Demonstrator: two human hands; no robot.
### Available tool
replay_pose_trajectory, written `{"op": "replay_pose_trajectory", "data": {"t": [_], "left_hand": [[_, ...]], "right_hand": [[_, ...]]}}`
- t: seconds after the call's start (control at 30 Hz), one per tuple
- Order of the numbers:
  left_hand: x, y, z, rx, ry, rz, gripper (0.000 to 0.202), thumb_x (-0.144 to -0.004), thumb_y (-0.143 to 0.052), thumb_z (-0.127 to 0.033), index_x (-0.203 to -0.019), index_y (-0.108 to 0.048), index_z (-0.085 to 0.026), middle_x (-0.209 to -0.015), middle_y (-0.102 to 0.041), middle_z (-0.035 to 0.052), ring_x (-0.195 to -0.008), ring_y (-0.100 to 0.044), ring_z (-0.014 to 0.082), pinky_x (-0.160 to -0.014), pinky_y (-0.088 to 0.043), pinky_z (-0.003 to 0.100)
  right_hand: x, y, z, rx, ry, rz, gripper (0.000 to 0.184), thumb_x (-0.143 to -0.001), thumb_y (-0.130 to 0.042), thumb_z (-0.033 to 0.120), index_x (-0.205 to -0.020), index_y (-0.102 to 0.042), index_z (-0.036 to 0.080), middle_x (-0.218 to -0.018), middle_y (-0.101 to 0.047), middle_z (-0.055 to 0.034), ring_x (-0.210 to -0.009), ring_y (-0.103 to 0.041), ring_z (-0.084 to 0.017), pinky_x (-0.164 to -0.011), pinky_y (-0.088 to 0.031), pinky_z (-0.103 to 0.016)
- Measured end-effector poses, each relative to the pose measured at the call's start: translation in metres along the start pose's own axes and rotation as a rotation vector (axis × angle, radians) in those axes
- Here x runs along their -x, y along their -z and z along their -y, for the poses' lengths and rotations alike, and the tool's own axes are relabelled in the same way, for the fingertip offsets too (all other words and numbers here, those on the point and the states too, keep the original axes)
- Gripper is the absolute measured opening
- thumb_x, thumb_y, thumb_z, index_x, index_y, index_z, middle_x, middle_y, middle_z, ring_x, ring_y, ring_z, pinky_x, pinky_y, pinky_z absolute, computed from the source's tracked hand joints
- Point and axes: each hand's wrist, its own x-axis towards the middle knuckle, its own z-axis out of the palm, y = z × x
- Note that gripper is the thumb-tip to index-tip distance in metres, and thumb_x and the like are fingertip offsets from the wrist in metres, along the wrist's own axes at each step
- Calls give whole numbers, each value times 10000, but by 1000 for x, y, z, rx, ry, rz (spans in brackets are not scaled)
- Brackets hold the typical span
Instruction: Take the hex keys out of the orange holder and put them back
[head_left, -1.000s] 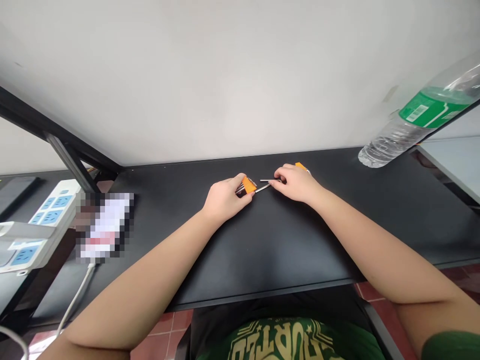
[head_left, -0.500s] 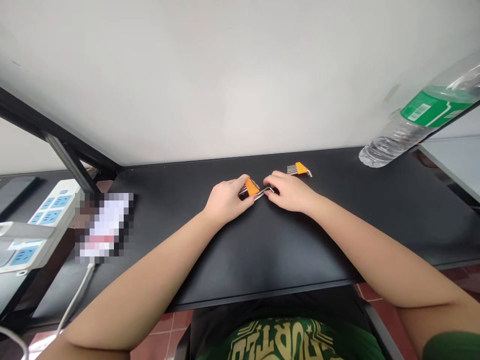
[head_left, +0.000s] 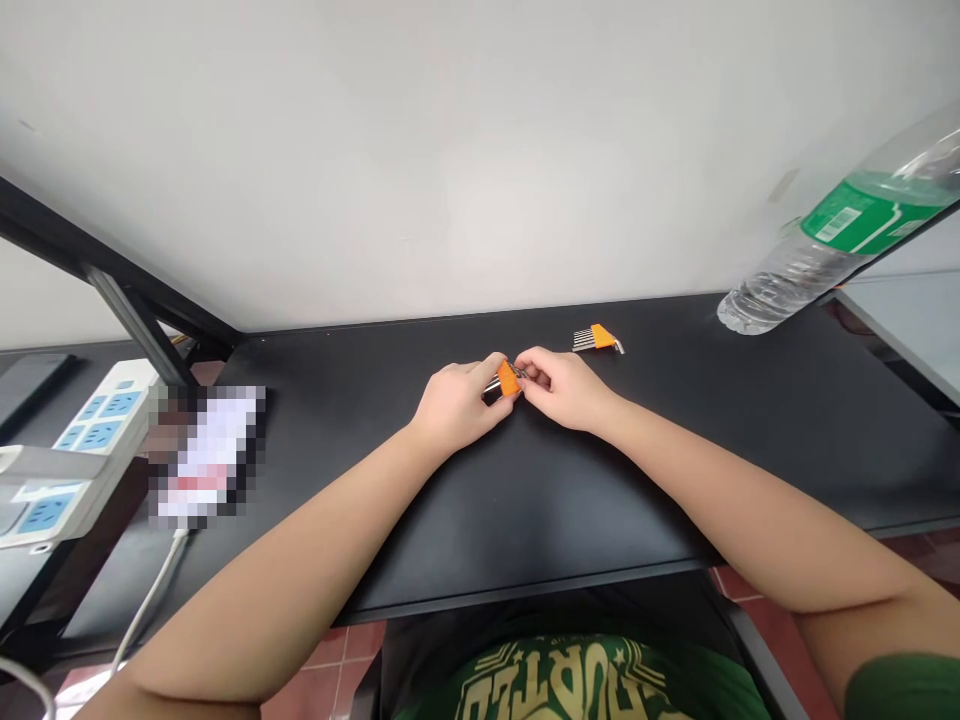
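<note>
My left hand [head_left: 459,402] grips an orange hex key holder [head_left: 509,379] between thumb and fingers, low over the middle of the black table. Metal key shafts stick out of the holder's left side, towards my palm. On the holder's right side, my right hand [head_left: 568,388] is closed in a pinch on the bent end of a hex key [head_left: 523,372], mostly covered by the fingertips. Both hands meet at the holder. Behind my right hand lies a second orange hex key set [head_left: 602,337], its keys pointing left.
A large clear bottle with a green label [head_left: 862,215] stands at the back right. To the left are a blurred-out phone [head_left: 208,455] on a white cable [head_left: 154,590] and a white power strip [head_left: 112,420]. A pale wall [head_left: 480,160] borders the black table [head_left: 525,520].
My right hand has moved slightly left and down to the holder. The long key shaft that showed between the hands is no longer visible; only its bent end shows.
</note>
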Motion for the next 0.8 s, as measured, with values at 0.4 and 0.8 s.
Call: {"op": "replay_pose_trajectory", "data": {"t": [0.4, 0.8], "left_hand": [[-1, 0, -2, -21, 25, -6, 151, -886, -626, -351, -997, -604, -251, -722, -627, -36, -629, -563, 148, -650, -402, 280], [-1, 1, -2, -8, 39, 11, 159, -893, -637, -376, -990, -591, -258, -752, -656, -39, -633, -571, 147, -620, -381, 274]], "right_hand": [[-1, 1, 0, 15, -10, -60, 112, -899, -588, 231, -1003, -629, 222, -712, -617, 42, -611, -542, -133, -621, -421, -275], [-3, 6, -3, 143, -64, -59, 235, -879, -579, 182, -1095, -664, 213, -682, -625, 38, -641, -570, -160, -653, -407, -296]]}}
